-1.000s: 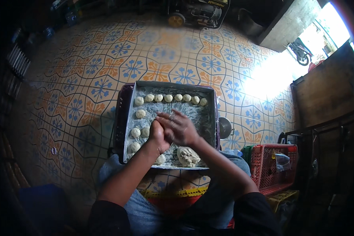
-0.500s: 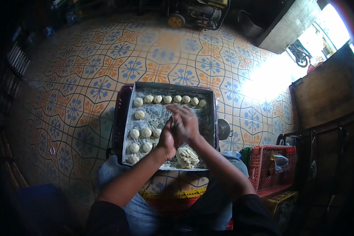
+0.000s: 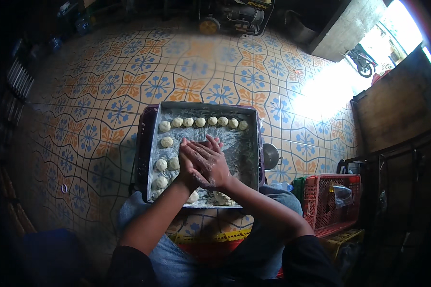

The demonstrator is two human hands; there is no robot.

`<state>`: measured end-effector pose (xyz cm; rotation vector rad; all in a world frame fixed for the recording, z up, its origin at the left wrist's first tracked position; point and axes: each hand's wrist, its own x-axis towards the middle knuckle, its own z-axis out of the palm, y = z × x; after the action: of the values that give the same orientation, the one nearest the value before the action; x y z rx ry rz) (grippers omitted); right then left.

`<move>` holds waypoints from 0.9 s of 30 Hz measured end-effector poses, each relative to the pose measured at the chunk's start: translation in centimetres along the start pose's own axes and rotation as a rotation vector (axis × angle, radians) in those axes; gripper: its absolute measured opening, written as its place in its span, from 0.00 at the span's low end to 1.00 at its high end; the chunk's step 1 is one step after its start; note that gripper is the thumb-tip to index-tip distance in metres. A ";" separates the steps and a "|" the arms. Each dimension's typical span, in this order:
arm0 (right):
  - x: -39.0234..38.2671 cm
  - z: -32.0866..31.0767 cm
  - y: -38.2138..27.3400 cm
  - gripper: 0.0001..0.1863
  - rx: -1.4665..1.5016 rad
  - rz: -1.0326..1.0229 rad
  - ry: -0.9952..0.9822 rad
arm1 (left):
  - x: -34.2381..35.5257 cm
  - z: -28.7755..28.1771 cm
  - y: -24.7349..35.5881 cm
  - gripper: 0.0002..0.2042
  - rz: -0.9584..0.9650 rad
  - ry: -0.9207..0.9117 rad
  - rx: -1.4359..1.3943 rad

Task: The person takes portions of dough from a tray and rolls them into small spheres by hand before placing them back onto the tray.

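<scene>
Above the middle of a floured square metal tray, my two hands are pressed palm to palm. My right hand lies over my left hand, its fingers stretched across and dusted with flour. Whatever is between the palms is hidden. Round pale dough balls form a row along the tray's far side, and more sit down its left side. By the near edge a rough lump of dough is partly covered by my right forearm. Loose flour streaks the tray's bottom.
A dark purple crate supports the tray. To its right stand a metal pot and a red plastic crate with a yellow crate below. A wheeled generator stands far off on the patterned tile floor.
My hands have shifted left and turned, the right now lying flatter across the left. More of the dough lump is now covered by my right forearm. The view has shifted slightly.
</scene>
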<state>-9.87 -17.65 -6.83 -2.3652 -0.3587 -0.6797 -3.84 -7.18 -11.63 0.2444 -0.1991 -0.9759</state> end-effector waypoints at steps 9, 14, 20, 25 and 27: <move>-0.7 2.2 -0.7 0.34 0.228 0.203 0.043 | 0.0 2.1 -0.8 0.52 -0.109 0.367 0.018; 0.6 -2.4 4.0 0.17 0.242 0.314 -0.089 | 0.0 4.9 -1.6 0.46 -0.180 0.606 0.185; -0.6 2.3 1.2 0.17 0.093 0.164 0.227 | -0.3 1.8 -0.9 0.52 -0.200 0.207 0.075; 0.6 -0.4 2.5 0.16 0.491 0.952 0.019 | -1.0 5.0 -0.4 0.42 -0.146 0.480 0.249; -0.1 0.7 2.9 0.15 0.401 0.961 0.137 | -1.0 7.7 -1.9 0.33 -0.132 0.524 0.424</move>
<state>-8.55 -19.39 -8.81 -1.7854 0.6234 -0.2547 -8.04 -8.22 -4.92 0.8979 0.0962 -0.9601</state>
